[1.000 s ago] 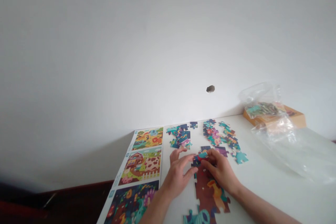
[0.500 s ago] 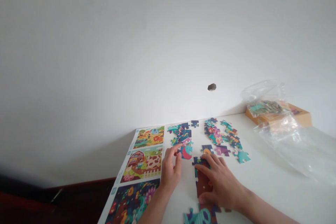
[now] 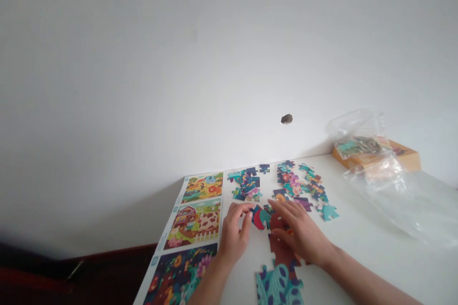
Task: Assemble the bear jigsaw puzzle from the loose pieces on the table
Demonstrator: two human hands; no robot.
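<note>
My left hand pinches a red and teal jigsaw piece by its left edge, thumb and forefinger close together. The piece lies tilted against the upper left side of a joined jigsaw section, mostly brown with teal leaf shapes at the near end. On that section's upper right part rests my right hand, fingers stretched out and thumb apart. It covers some of the section. Just beyond its fingertips lie a dark blue piece with an orange ring and a purple piece.
Loose jigsaw pieces lie in a left group and a right group. A picture sheet borders the table's left edge. At the back right, clear plastic bags lie over a yellow-orange box. The wall has a hole.
The red and teal piece has moved right and turned, with my left hand, to the joined section. That section has shifted slightly away from me, showing more of its teal end.
</note>
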